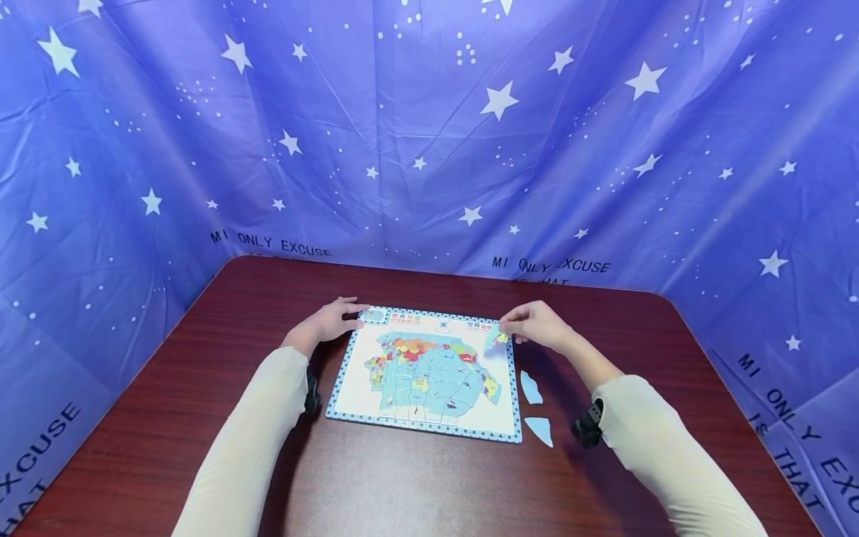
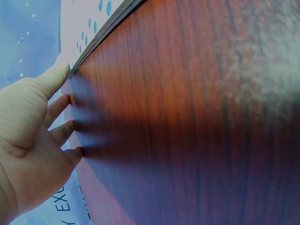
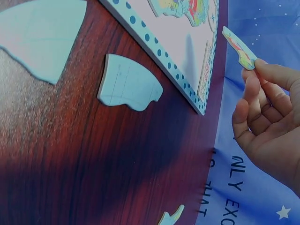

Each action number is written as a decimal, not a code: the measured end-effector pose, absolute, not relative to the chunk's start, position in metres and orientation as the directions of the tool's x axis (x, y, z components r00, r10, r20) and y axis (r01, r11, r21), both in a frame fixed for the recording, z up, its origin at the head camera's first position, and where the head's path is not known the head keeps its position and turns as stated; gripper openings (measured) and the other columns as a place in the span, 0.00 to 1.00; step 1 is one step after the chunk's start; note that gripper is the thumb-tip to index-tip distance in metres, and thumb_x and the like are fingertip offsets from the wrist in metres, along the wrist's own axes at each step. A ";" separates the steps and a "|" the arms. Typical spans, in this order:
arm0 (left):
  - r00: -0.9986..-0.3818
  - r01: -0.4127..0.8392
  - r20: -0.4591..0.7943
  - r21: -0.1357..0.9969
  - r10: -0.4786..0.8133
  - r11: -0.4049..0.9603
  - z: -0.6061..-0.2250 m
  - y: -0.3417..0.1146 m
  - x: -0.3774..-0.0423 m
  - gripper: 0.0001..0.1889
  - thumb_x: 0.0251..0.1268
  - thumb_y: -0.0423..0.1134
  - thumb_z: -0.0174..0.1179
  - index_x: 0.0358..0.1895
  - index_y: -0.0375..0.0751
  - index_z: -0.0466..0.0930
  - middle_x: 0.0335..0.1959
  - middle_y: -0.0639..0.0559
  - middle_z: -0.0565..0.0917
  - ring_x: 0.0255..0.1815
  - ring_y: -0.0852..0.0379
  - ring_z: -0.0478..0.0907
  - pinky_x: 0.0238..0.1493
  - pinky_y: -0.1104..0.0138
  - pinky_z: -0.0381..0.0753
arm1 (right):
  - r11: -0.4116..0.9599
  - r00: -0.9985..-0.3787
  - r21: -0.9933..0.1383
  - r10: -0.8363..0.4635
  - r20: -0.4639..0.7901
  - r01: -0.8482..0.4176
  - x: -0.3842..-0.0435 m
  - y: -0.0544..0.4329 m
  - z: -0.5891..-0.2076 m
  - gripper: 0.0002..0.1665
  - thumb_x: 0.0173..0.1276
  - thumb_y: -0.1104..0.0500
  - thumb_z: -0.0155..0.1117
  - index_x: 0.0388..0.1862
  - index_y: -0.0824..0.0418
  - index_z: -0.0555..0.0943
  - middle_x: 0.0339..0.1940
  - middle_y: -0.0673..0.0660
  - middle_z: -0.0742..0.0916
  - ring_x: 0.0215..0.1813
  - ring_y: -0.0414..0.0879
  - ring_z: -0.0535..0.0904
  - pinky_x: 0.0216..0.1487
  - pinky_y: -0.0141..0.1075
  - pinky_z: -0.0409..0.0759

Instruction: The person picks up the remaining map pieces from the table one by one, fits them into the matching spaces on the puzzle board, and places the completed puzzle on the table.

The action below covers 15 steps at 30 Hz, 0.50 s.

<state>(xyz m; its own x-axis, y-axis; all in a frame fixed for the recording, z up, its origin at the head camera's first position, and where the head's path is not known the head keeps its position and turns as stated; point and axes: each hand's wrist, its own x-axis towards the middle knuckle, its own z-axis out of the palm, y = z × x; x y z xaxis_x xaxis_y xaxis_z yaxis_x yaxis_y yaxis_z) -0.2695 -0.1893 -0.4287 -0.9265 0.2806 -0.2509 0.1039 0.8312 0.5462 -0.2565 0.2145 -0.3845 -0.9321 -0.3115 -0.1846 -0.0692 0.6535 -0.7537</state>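
A world map puzzle board [image 1: 356, 388] with a blue dotted border lies on the table, many map pieces fitted in its middle. Over its upper right corner my right hand [image 1: 539, 326] pinches a puzzle piece [image 3: 239, 49] between thumb and fingers; the piece is light blue with yellow and red patches and is held up off the board. My left hand [image 1: 329, 319] rests at the upper left corner, thumb at the board's edge. In the left wrist view its other fingers [image 2: 61, 133] are spread, tips on the table.
Two loose pale blue pieces, an upper one [image 1: 531, 388] and a lower one [image 1: 540, 430], lie right of the board on the brown table [image 1: 168, 432]. Part of another piece [image 3: 172, 216] shows low in the right wrist view. A starry blue curtain [image 1: 429, 149] hangs behind.
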 end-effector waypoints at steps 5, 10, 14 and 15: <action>-0.923 0.119 -0.245 0.551 0.296 0.826 -0.429 -0.189 -0.270 0.27 0.71 0.44 0.50 0.71 0.48 0.60 0.75 0.39 0.49 0.76 0.35 0.37 0.70 0.40 0.47 | 0.650 -0.930 -0.755 -0.322 -0.174 -0.084 -0.258 0.210 -0.386 0.15 0.64 0.55 0.63 0.44 0.64 0.84 0.34 0.57 0.87 0.30 0.50 0.79 0.39 0.48 0.80; -0.923 0.120 -0.245 0.549 0.297 0.827 -0.429 -0.189 -0.271 0.27 0.71 0.44 0.50 0.71 0.47 0.60 0.75 0.39 0.49 0.76 0.35 0.36 0.71 0.40 0.47 | 0.636 -0.930 -0.767 -0.326 -0.170 -0.082 -0.259 0.205 -0.387 0.15 0.64 0.56 0.63 0.44 0.65 0.84 0.32 0.56 0.86 0.27 0.46 0.77 0.39 0.48 0.80; -0.923 0.121 -0.246 0.548 0.297 0.828 -0.429 -0.189 -0.271 0.27 0.71 0.45 0.50 0.71 0.47 0.60 0.75 0.39 0.49 0.76 0.35 0.37 0.71 0.40 0.47 | 0.629 -0.927 -0.774 -0.333 -0.173 -0.081 -0.260 0.202 -0.388 0.15 0.64 0.56 0.63 0.44 0.65 0.84 0.31 0.55 0.86 0.28 0.48 0.77 0.36 0.46 0.78; -0.923 0.120 -0.246 0.547 0.296 0.828 -0.429 -0.189 -0.271 0.27 0.71 0.44 0.50 0.71 0.48 0.60 0.75 0.39 0.49 0.76 0.35 0.36 0.71 0.40 0.47 | 0.627 -0.927 -0.775 -0.333 -0.172 -0.081 -0.261 0.201 -0.388 0.15 0.64 0.56 0.63 0.43 0.65 0.84 0.31 0.54 0.86 0.28 0.49 0.77 0.36 0.46 0.78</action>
